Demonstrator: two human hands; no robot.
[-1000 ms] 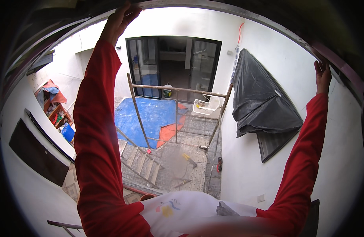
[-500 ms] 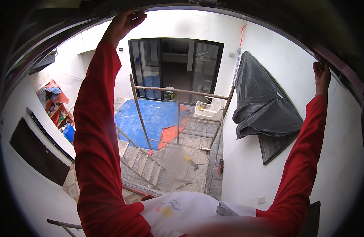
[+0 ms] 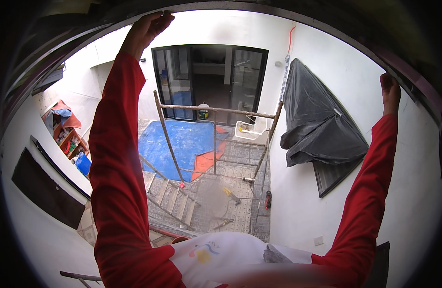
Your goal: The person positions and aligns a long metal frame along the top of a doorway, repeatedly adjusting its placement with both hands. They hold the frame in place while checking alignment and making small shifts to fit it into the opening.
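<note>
Both my arms, in red sleeves, reach up overhead. My left hand is at the upper left, its fingers curled against the edge of a long grey strip that arches across the top in the fisheye picture. My right hand is raised at the upper right, fingers bent closed at the strip's other end, below a dull purplish length. The fingertips of both hands are partly lost in the dark overhead area. What lies above the strip is too dark to make out.
Below stands a scaffold frame with steps and a perforated platform holding a yellow-handled tool. A blue tarp, white tub and bucket lie beyond. Black plastic sheeting hangs on the right wall.
My right hand's fingers have closed in more at the strip. The grey strip shows broader overhead. The view has shifted slightly; my left hand stays at nearly the same place.
</note>
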